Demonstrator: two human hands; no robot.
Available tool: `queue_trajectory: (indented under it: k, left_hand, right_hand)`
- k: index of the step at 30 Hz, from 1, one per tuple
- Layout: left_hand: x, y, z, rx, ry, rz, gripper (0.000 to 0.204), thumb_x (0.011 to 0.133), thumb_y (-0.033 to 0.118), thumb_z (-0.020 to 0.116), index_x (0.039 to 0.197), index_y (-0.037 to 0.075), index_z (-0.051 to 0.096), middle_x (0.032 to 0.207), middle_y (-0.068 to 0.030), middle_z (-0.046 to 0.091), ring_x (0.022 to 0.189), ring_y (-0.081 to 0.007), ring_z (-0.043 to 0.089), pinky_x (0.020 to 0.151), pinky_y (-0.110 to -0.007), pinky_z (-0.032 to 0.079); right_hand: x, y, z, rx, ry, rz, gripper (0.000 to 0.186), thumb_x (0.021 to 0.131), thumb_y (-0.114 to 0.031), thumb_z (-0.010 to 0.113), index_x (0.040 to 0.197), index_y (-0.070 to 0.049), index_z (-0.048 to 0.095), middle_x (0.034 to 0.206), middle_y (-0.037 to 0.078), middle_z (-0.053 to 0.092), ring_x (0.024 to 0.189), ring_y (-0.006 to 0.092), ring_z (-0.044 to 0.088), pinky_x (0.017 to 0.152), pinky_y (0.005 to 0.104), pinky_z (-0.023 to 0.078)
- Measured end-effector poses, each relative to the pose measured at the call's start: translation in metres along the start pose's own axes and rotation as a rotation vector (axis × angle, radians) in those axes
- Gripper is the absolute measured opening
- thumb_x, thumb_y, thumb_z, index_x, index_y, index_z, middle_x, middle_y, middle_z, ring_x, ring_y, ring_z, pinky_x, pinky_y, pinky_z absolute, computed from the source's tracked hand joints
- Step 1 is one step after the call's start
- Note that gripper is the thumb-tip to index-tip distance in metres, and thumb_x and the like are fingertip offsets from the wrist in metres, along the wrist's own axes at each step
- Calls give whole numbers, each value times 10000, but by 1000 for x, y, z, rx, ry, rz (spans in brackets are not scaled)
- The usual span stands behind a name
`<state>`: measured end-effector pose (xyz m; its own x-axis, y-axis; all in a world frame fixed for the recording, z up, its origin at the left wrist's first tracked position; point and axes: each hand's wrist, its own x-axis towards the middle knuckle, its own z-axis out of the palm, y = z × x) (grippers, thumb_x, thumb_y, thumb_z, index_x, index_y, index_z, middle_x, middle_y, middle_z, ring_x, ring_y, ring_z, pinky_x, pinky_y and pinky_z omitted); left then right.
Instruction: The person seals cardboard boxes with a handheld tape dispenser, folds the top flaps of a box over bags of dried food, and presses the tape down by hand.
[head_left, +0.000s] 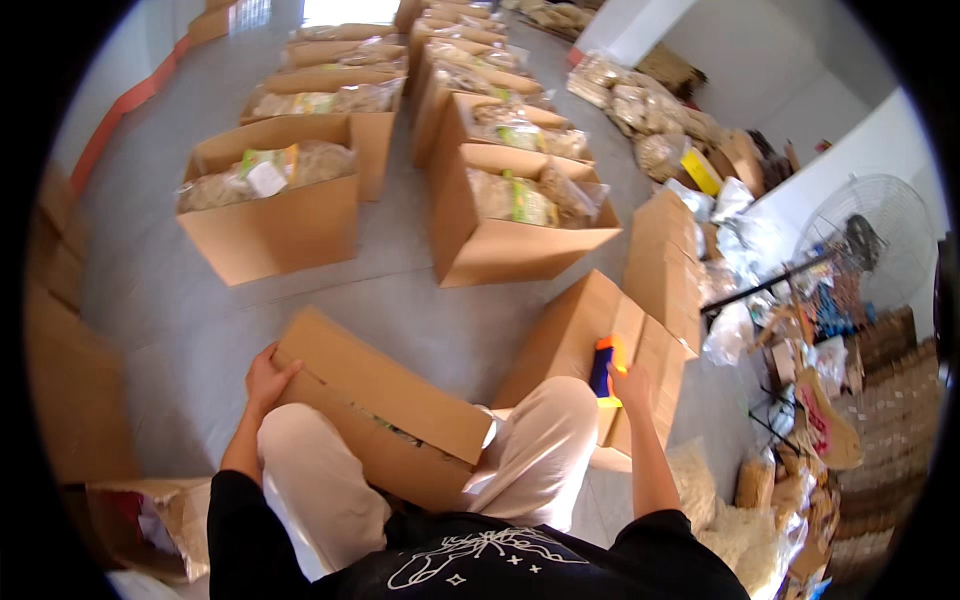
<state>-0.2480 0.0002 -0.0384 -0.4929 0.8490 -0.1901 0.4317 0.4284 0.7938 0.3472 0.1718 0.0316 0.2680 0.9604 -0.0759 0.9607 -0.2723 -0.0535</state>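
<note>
A cardboard box [385, 410] lies slantwise between my knees. Its top flaps are folded nearly together, and a narrow gap shows something green and pale inside. My left hand [266, 376] grips the far left end of this box, thumb on top and the other fingers partly hidden behind the edge. My right hand [632, 386] is wrapped around an orange and dark blue tape dispenser [603, 368], partly covered by the fingers. The dispenser is over a closed carton [565, 335] beside my right knee; whether it touches the carton I cannot tell.
Two rows of open cartons [275, 225] filled with clear bags stretch ahead. A long carton [662, 260] stands at the right, near a pedestal fan [865, 240] and piled bags [735, 235]. Stacked cardboard [75, 380] lines the left; an open box [150, 515] sits at lower left.
</note>
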Motion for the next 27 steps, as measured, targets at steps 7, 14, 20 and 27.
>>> queue_trajectory:
  k: [7,14,20,27]
  left_hand:
    - [17,-17,14,141,-3,-50,628,650,471,710,1186,165,592,1046,-109,654,983,-265,614,841,-367,467]
    - [5,-30,1,134,28,-66,567,666,441,700,1165,187,605,1013,-70,667,928,-239,630,819,-346,468]
    - [-3,-21,-1,123,42,-61,571,670,447,688,1166,181,599,1019,-74,663,938,-251,625,812,-358,470]
    - [5,-11,5,159,44,-16,551,697,469,657,1156,171,594,1042,-87,650,970,-274,605,801,-387,463]
  right_hand:
    - [2,49,69,63,161,-34,476,712,-383,719,969,-10,573,931,191,624,870,357,600,751,438,460]
    - [-48,-140,-72,290,218,-354,418,826,-303,623,1025,49,520,891,227,616,879,355,599,827,447,433]
    - [-48,-271,-60,1478,-631,-515,290,853,-169,529,1051,43,524,817,146,628,750,227,631,733,347,513]
    - [-43,-376,110,1879,-741,-81,364,928,-357,504,1116,-46,531,869,44,586,737,145,565,701,303,488]
